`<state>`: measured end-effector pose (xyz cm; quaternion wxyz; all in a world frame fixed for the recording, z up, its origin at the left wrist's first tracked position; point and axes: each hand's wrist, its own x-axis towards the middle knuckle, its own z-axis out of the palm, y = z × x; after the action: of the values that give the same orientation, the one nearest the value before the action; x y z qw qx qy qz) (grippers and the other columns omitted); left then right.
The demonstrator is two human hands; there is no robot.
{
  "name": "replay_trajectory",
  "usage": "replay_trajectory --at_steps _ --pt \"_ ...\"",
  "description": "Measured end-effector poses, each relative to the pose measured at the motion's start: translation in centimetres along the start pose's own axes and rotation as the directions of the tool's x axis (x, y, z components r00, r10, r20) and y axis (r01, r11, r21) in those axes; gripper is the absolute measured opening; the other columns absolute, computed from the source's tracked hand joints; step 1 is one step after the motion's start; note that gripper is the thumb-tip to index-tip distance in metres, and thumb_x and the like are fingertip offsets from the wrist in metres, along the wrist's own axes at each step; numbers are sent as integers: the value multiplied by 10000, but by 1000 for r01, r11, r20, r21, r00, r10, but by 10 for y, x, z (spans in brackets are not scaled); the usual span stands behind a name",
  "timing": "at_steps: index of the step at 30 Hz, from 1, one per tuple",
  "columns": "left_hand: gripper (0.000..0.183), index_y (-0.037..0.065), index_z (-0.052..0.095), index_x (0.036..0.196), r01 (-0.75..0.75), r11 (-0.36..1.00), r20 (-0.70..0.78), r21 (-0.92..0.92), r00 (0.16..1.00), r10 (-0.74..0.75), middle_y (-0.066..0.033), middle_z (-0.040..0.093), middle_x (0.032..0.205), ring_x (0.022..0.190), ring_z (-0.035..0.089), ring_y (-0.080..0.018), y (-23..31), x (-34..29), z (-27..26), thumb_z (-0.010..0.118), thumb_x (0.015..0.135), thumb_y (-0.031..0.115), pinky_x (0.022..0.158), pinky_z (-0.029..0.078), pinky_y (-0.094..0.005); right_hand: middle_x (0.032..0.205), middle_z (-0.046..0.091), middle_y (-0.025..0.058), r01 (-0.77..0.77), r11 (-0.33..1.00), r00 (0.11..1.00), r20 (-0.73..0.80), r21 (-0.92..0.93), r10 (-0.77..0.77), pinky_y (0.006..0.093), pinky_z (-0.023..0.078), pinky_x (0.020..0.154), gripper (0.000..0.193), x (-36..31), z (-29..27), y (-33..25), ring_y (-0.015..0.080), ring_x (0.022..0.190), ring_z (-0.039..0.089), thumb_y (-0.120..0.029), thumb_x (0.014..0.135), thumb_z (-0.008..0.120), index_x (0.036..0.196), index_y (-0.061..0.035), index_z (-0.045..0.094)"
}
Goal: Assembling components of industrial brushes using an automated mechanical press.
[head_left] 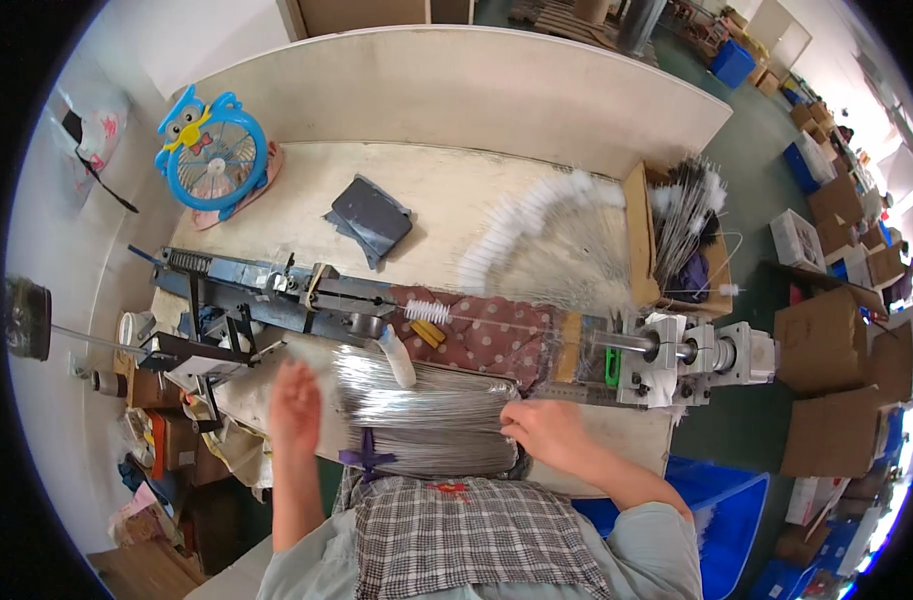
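A thick bundle of straight silvery metal wires point(427, 400) lies across the bench's near edge, right in front of my body. At its right end, my right hand point(545, 428) has its fingers pinched together on the wire ends; how many they grip is hidden. My left hand point(295, 412) is raised just left of the bundle, smeared by motion. Behind the wires, a white-bristled brush point(427, 312) lies along the machine over a dotted brown cloth point(487, 345). A white-wrapped handle point(397, 358) leans over the bundle, and a purple tie point(369, 458) lies at its left.
A long metal fixture point(247, 290) runs left, with a chuck-like spindle point(677, 355) at right. Finished-looking white brushes point(537, 215) fan out behind, beside a cardboard box point(642, 235) of wire brushes. A blue fan point(217, 165) and dark pad point(372, 218) stand farther back; a blue bin point(747, 510) is lower right.
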<state>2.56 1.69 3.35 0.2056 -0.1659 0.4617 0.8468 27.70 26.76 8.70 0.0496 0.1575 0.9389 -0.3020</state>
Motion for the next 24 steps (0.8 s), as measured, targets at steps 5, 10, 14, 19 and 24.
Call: replay_trajectory --at_steps 5,10,14,19,24 --pt "425 61 580 986 -327 940 -523 -96 820 232 -34 607 836 660 568 -121 78 66 -142 716 782 408 564 461 -214 772 632 49 45 992 993 -102 -121 -57 382 497 605 101 7 -14 3 254 753 633 -205 788 616 804 -106 622" --pt "313 116 632 911 -317 946 -554 68 777 300 -4 634 806 717 587 -80 127 93 -210 700 793 398 561 442 -201 811 632 42 -22 981 995 -103 -195 2 356 501 640 106 -2 -34 5 241 769 626 -196 788 626 845 -121 676" --pt "354 59 590 924 -338 941 -475 -31 833 283 -71 640 905 793 614 -162 64 74 -163 677 817 384 740 503 -267 775 595 50 -68 975 995 -83 -211 51 372 493 652 107 -8 -38 2 251 801 618 -171 798 592 871 -122 653" --pt "254 36 571 1088 72 989 53 -129 996 -66 -104 614 1037 985 595 -228 -14 20 -59 555 895 201 893 486 -364 848 593 92 -18 966 1000 2 -259 19 381 497 651 160 -9 -40 6 271 808 618 -97 805 542 942 -97 626" --pt "335 5 502 1162 -12 920 499 391 843 -200 -112 573 1126 1102 530 -205 -53 -29 83 573 851 108 935 412 -325 837 580 108 -103 979 994 -57 -174 95 400 503 659 200 -7 -33 5 307 810 614 -40 793 508 969 -72 597"
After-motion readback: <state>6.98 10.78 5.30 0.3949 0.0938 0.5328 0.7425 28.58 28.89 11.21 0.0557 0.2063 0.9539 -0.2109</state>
